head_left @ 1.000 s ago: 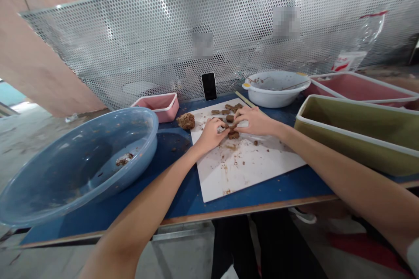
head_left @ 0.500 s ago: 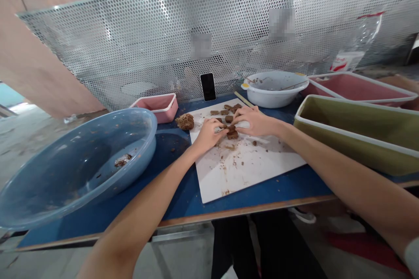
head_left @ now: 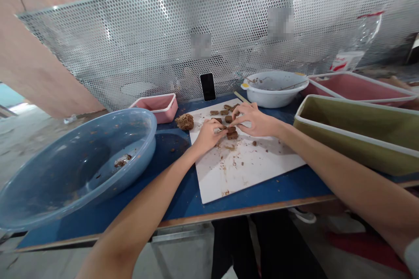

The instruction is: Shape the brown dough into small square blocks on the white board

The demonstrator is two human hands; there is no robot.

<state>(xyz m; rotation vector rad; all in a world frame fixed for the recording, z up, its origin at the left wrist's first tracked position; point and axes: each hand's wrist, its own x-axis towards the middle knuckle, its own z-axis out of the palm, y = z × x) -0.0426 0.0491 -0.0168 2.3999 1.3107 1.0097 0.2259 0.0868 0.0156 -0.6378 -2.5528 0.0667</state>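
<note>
A white board [head_left: 242,165] lies on the blue table, smeared with brown crumbs. Several small brown clay-like pieces [head_left: 225,111] sit near its far edge. My left hand [head_left: 207,133] and my right hand [head_left: 253,120] meet over the board, fingers curled and pinching a small brown piece [head_left: 231,132] between them. A rough brown lump [head_left: 185,121] rests at the board's far left corner, apart from both hands.
A large blue basin [head_left: 78,161] with some residue fills the left. A pink tub [head_left: 157,107], a phone [head_left: 208,86] propped on the perforated metal screen, a white bowl [head_left: 275,88], an olive bin [head_left: 360,133] and a pink bin [head_left: 356,87] ring the board.
My right hand has lifted slightly, its fingers arching more over the brown piece. My left hand stays almost where it was.
</note>
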